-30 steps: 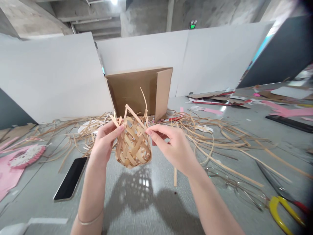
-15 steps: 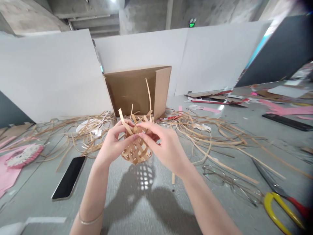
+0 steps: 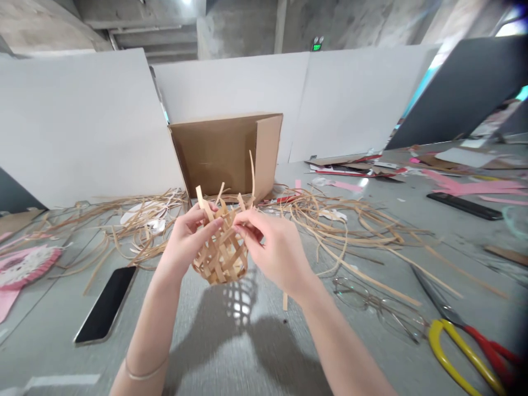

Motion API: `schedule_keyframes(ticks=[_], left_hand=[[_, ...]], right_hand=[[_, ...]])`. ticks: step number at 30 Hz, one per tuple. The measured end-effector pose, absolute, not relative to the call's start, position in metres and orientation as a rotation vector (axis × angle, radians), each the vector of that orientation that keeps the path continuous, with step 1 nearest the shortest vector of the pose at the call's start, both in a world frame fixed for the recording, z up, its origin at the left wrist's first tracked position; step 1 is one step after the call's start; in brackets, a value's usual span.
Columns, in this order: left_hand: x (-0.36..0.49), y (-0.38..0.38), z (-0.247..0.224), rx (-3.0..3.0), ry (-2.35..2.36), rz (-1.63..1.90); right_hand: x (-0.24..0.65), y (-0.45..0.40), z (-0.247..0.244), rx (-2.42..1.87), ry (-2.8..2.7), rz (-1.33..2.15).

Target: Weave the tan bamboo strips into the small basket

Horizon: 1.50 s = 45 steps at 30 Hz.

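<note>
A small woven basket [image 3: 220,257] of tan flat strips is held up above the grey table, its open lattice casting a dotted shadow below. Loose strip ends stick up from its rim, one of them long and thin. My left hand [image 3: 190,234] grips the basket's left upper side, thumb in front and fingers behind. At the right upper side, my right hand [image 3: 270,242] is closed with thumb and fingertips pinched at the rim, on a strip end as far as I can see. The inside of the basket is mostly hidden.
Piles of loose strips [image 3: 355,220] lie on both sides. A cardboard box [image 3: 218,159] stands behind. A phone [image 3: 106,305] lies at left; eyeglasses [image 3: 379,302] and yellow-and-red-handled scissors [image 3: 457,341] lie at right. A second black phone-like object [image 3: 464,205] rests farther right.
The basket has tilted and more of its front shows. My right hand's fingers have drawn back from the middle of the rim to its right side. The view has shifted slightly.
</note>
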State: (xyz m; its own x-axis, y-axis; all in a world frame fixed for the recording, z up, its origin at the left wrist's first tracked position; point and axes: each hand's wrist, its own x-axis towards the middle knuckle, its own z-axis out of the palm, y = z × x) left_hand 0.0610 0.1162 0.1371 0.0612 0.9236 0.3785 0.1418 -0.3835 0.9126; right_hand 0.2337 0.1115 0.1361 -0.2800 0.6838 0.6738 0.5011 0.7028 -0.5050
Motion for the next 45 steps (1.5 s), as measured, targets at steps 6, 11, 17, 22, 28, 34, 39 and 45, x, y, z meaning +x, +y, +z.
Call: schedule_keyframes(ticks=[6,11,17,22,28,34,39,45], left_hand=[[0.056,0.117,0.136,1.751,1.099,1.358],[0.05,0.123,0.135,1.801,1.088,1.313],[0.055,0.127,0.133,1.7,1.086,1.412],[0.053,0.137,0.129,1.146,1.048,1.793],[0.034,0.151,0.13,0.73,0.903,1.893],[0.037,0.158,0.118,0.811,0.961,1.744],[0.038,0.16,0.112,0.89,1.259,1.691],[0.055,0.145,0.114,1.521,1.349,1.744]], right_hand=[[0.235,0.114,0.133,-0.926,-1.867,0.234],[0.234,0.119,0.129,-0.91,-1.81,0.268],[0.231,0.127,0.127,-0.933,-1.733,0.394],[0.24,0.15,0.123,-0.877,-1.555,0.573],[0.24,0.183,0.095,-0.671,-1.582,1.121],[0.212,0.179,0.085,-0.391,-1.556,1.312],[0.209,0.168,0.098,-0.628,-1.319,1.331],[0.213,0.166,0.105,-0.9,-1.057,1.269]])
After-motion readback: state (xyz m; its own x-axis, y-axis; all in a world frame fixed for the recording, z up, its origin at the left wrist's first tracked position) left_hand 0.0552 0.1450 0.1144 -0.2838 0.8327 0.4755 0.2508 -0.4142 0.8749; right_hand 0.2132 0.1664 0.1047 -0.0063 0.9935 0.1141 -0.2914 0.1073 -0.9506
